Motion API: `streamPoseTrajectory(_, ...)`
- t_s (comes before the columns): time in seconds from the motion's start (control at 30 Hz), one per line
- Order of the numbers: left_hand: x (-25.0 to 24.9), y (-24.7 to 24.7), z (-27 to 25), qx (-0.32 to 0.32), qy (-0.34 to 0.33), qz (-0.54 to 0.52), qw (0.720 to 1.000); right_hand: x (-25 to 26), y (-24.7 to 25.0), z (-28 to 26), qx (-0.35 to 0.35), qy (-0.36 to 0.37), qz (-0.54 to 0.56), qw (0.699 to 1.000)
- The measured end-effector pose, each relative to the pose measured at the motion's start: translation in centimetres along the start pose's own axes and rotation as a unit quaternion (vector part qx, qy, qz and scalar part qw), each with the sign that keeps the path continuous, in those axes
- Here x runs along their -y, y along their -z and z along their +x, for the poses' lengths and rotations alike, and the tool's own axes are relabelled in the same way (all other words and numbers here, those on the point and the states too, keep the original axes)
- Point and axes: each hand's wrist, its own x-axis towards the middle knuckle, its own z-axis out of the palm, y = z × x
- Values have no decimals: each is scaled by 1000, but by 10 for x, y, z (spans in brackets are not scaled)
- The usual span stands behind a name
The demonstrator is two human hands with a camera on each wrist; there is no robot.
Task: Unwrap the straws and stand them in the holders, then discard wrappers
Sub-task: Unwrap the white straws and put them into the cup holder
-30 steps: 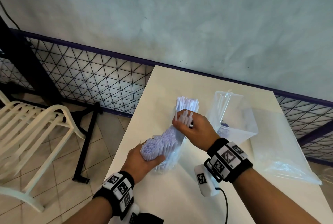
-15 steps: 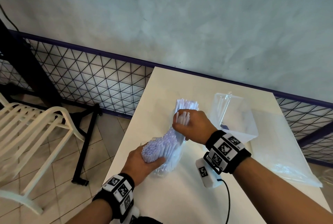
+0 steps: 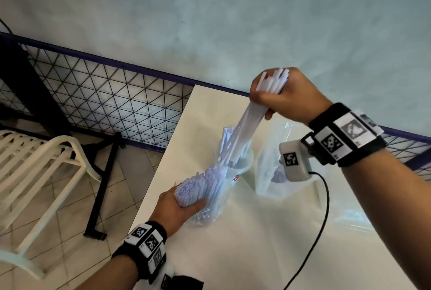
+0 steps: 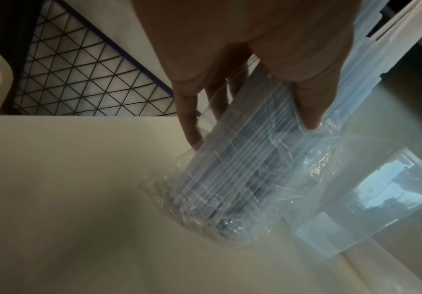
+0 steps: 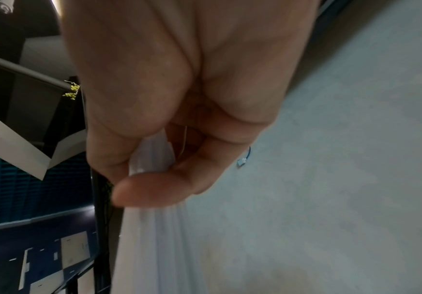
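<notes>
On the white table (image 3: 245, 243) stands a bundle of pale straws (image 3: 198, 187) in a clear plastic wrapper (image 4: 230, 165); my left hand (image 3: 184, 205) grips it near its open top. High above the table's far edge, my right hand (image 3: 268, 101) grips a handful of white straws (image 3: 245, 126) that slants down toward the bundle. Their lower ends reach the rim of a clear cup holder (image 3: 242, 166) just behind the bundle, with several straws standing in it. In the right wrist view the fingers (image 5: 154, 185) curl round the handful (image 5: 154, 248). The holder (image 4: 371, 199) shows beside the wrapper.
A crumpled clear plastic bag (image 3: 268, 173) stands right of the holder, and a flat one (image 3: 354, 219) lies further right. A black cable (image 3: 321, 219) hangs from my right wrist. The table's left edge (image 3: 163, 161) drops to tiled floor, a white chair (image 3: 46, 173) and mesh fence (image 3: 105, 98).
My right hand has risen up and away from the bundle, drawing a handful of straws out of the wrapper. My left hand keeps its grip on the bundle.
</notes>
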Motion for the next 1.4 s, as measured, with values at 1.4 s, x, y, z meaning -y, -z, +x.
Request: streamPoseTrajectory(1.4, -1, 1, -5, -7, -11, 8, 1000, -120, -123, -13, 10, 70, -309, 948)
